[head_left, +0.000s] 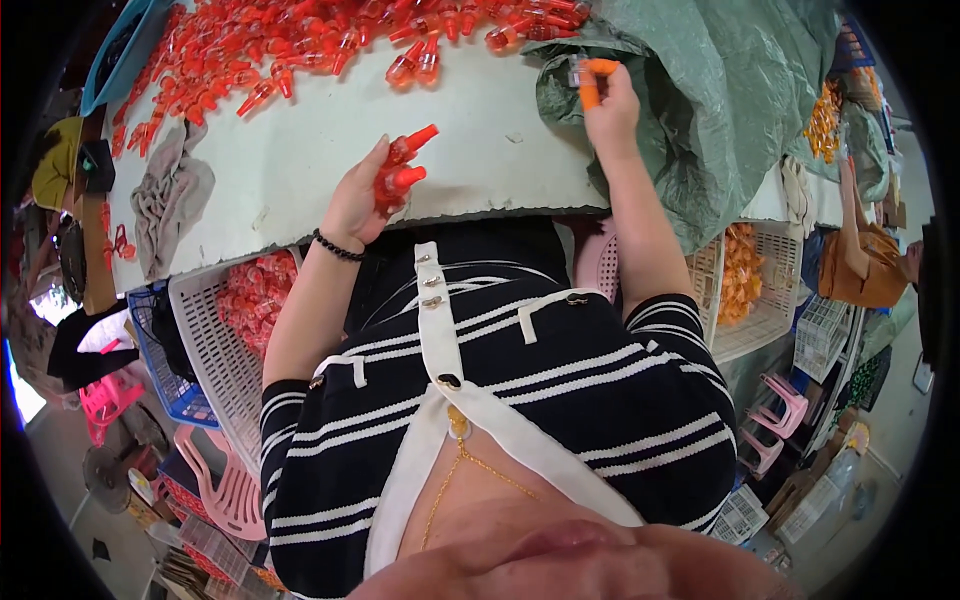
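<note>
My left hand [355, 203], with a dark bead bracelet at the wrist, is closed around a few small red bottle-shaped plastic pieces [402, 178]. Their narrow red tips point right, over the near part of the white table [480, 150]. Farther right, my right hand [614, 112] wears orange covers [590, 92] on its thumb and a finger. Its fingertips pinch a small clear piece [577, 68], whose exact kind is too small to make out. That hand is over the open mouth of a green plastic sack [690, 130].
A large heap of red pieces [300, 40] covers the table's far side. A grey cloth [172, 200] lies at the left. Below the table edge stand a white basket of red pieces [205, 330] and another white basket with orange pieces [765, 325]. Someone's arm [852, 205] shows at far right.
</note>
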